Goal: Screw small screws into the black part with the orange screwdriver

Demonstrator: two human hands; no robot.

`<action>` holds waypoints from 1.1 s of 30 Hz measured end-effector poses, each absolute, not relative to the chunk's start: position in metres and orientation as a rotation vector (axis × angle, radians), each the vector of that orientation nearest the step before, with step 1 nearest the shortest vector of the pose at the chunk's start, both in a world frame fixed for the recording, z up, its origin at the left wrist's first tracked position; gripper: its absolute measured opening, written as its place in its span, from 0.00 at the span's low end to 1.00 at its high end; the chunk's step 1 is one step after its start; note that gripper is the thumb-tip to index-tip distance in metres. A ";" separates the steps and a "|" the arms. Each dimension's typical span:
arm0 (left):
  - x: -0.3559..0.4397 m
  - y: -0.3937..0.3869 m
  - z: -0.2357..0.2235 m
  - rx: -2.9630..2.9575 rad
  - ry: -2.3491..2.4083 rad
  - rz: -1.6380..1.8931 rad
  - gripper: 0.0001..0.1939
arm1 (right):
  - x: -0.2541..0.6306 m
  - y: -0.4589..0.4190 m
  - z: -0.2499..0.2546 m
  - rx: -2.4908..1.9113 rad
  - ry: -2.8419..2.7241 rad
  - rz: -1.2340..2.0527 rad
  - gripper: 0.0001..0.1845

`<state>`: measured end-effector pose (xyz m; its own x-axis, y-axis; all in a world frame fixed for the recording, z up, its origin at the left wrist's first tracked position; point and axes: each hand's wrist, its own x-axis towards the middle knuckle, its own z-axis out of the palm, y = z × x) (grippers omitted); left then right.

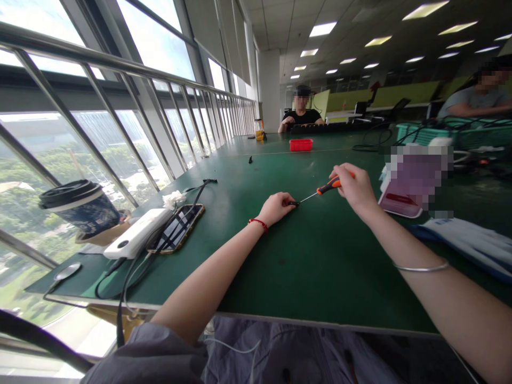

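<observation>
My right hand (355, 188) is closed around the orange and black handle of a small screwdriver (325, 189). Its thin shaft slants down to the left, with the tip at a small black part (292, 203) on the green table (304, 256). My left hand (275, 207), with a red cord on the wrist, rests on the table and pinches that small black part. The part is mostly hidden by my fingers.
At the left lie a white power bank (138, 232), a phone (176, 228) with black cables, crumpled tissue (173, 198) and a lidded paper cup (82, 207). A red tray (301, 144) sits farther off. White gloves (468, 240) lie at the right. Two people sit at the far side.
</observation>
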<state>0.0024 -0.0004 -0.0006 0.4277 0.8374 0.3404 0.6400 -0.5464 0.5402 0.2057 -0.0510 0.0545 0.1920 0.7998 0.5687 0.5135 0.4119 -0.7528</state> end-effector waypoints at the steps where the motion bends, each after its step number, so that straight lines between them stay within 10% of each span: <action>1: 0.002 0.000 -0.001 2.354 1.267 0.840 0.07 | 0.207 -0.050 0.054 -1.254 -1.426 0.294 0.11; 33: 0.002 0.001 -0.002 2.355 1.264 0.826 0.08 | 0.200 -0.062 0.063 -1.419 -1.551 0.068 0.15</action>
